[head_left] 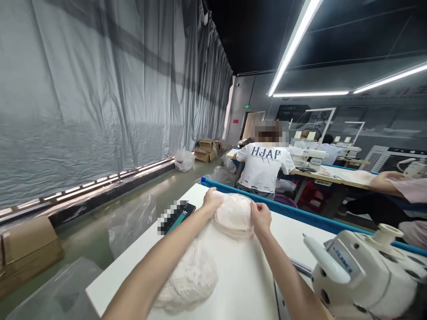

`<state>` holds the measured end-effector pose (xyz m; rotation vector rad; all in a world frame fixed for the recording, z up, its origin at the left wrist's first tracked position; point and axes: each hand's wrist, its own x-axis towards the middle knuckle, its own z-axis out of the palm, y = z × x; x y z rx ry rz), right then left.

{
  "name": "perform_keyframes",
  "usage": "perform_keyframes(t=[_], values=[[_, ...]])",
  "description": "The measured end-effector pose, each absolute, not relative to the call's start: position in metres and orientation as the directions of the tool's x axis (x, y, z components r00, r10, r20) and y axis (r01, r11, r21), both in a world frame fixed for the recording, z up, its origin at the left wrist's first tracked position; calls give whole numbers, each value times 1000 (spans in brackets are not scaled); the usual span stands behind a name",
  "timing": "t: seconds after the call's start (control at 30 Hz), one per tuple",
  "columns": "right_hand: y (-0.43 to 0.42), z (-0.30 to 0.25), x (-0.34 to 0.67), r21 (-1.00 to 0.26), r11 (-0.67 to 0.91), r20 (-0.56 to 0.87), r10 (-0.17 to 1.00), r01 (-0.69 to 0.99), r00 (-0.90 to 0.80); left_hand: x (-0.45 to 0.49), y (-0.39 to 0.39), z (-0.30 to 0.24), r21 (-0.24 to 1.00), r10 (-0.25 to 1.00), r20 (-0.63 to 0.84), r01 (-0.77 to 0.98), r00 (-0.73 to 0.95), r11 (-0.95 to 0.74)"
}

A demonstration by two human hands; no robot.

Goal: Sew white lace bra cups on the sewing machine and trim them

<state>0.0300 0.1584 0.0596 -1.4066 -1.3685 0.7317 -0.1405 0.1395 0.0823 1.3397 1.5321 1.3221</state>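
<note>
Both arms reach across a white sewing table (247,284) toward its far edge. Between my hands lies a stack of thin whitish fabric pieces (233,214), rounded in outline. My left hand (212,201) grips the stack's left edge, its fingertips partly hidden. At the right edge, my right hand (260,217) pinches the fabric between thumb and fingers. A second pile of pale, patterned fabric (191,278) sits nearer to me, partly covered by my left forearm.
A sewing machine (360,271) stands at the right. A dark box with a teal stripe (182,218) lies on the table's left side. Blue cloth (300,212) borders the far edge. Ahead sits a co-worker in a white shirt (263,166); cardboard boxes (205,151) rest on the floor.
</note>
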Motion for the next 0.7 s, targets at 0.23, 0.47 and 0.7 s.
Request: perform_keyframes(t=[0.23,0.47,0.7], values=[[174,41,18,-854,1,191,931,520,312,-138,141,60,808,973,187,584,-138,-72],[84,39,18,-767,374,285,926,521,-246,-167,29,92,489,927,167,789,335,-373],[20,14,0,-744,437,124,833,505,-539,-177,-33,55,494,944,139,804,300,-329]])
